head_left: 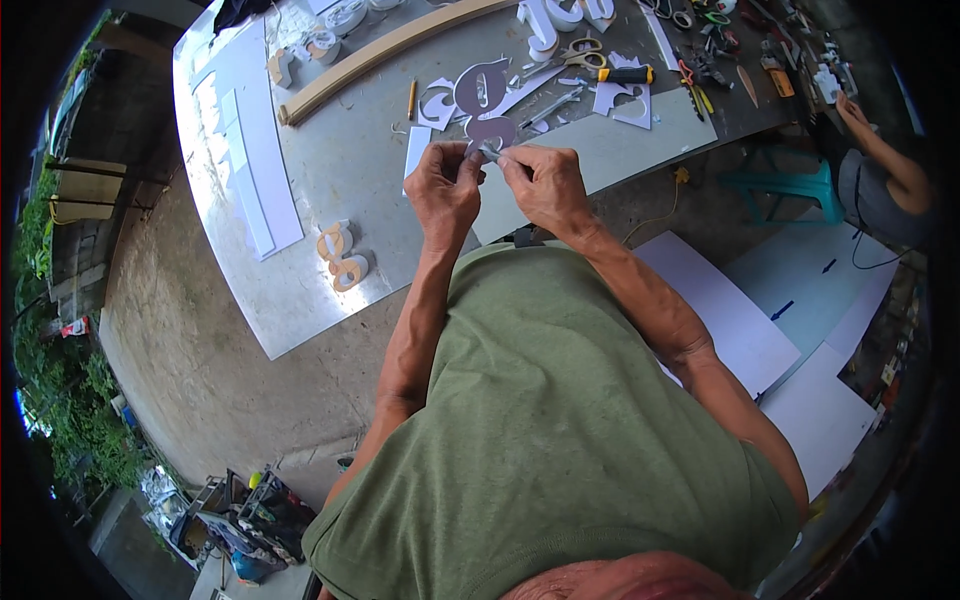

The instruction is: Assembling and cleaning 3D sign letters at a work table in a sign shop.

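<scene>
My left hand (447, 195) is closed on the lower end of a flat cutout letter g (482, 90), dark mauve with a pale edge, held up over the table's near edge. Close against it, my right hand (550, 190) pinches a small, thin grey piece (490, 154) at the letter's lower loop; its exact kind is too small to tell. Beyond the hands lie white offcuts with curved cut-outs (627, 104), a pencil (412, 100), scissors (583, 54) and a tool with a yellow-and-black handle (626, 75). Another g-shaped letter (342, 257), tan-faced with white sides, rests to the left.
A long wooden strip (385, 62) crosses the metal-topped table (290, 300). White sheets (245, 170) lie at its left. Pliers (697, 90) and other tools crowd the far right. A teal stool (785, 185) and another person's arm (880, 140) are at right, above large floor panels (715, 310).
</scene>
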`<state>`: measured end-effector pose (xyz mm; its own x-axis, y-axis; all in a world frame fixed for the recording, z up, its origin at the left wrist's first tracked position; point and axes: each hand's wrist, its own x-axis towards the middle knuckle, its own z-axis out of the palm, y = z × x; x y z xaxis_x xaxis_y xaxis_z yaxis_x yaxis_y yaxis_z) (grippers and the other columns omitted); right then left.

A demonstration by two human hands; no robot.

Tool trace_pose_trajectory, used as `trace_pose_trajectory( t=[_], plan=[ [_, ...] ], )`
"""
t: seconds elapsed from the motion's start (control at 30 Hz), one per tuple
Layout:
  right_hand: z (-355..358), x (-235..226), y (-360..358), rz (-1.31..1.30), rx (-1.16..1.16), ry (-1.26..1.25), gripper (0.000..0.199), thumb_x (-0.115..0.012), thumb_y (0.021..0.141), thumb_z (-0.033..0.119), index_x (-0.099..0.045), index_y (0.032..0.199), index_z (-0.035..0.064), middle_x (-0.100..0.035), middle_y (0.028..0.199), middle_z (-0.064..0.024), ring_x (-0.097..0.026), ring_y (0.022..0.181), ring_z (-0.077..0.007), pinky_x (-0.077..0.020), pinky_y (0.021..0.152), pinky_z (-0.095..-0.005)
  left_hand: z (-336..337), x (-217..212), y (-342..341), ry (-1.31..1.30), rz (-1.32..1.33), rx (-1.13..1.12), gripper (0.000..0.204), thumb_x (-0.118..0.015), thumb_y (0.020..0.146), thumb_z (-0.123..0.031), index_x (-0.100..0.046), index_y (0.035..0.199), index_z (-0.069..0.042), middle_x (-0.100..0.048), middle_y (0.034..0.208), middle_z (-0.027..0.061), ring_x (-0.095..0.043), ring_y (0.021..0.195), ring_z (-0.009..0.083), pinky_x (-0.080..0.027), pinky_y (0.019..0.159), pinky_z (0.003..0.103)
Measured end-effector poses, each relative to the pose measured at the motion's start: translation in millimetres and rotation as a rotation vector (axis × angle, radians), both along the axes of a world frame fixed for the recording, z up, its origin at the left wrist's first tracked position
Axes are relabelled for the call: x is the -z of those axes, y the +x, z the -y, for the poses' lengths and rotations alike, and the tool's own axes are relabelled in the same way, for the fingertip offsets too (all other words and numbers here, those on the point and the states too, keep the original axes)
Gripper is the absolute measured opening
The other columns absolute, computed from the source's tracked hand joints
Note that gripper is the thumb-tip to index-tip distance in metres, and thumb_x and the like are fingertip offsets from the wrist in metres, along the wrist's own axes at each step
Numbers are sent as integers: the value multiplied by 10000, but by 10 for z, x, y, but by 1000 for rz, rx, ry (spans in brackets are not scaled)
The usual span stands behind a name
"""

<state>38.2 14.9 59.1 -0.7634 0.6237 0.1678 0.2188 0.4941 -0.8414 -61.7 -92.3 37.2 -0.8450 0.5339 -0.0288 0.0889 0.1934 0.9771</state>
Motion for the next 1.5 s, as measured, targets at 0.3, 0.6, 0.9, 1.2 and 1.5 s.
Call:
trace_pose_trajectory(
  t=[0.3,0.6,0.9,1.2,1.5],
  plan=[
    [29,114,-75,78,-184,187,145,-640,846,37,-565,730,-9,-551,649,-151,-600,599,-349,-454,552,-429,134,119,-26,20,35,-43,100,-716,866,-2,-667,938,46,-730,781,85,-694,677,117,-552,610,250],
    [-54,132,-175,127,-274,376,98,-667,815,32,-579,775,17,-571,698,-119,-636,608,-313,-503,546,-402,103,136,-139,-14,-112,-39,79,-720,866,-5,-688,927,35,-736,784,86,-705,691,124,-558,616,253],
    [-113,225,-287,230,-251,541,94,-675,823,44,-593,781,26,-584,720,-105,-653,591,-274,-525,531,-367,80,162,-272,21,167,-57,104,-724,859,2,-685,945,47,-734,815,94,-710,731,129,-582,661,254],
    [-170,93,-439,282,-176,-119,166,-646,854,86,-635,732,-27,-589,625,-184,-598,537,-273,-451,548,-399,96,346,-284,37,-59,-36,109,-724,832,37,-683,933,29,-729,802,79,-699,716,114,-570,654,253],
    [-149,141,-408,295,-184,-44,150,-651,841,83,-643,725,-12,-633,666,-159,-624,594,-326,-476,576,-437,94,332,-270,51,-120,-46,104,-723,829,41,-683,925,36,-724,788,75,-697,707,116,-564,648,253]
  ],
)
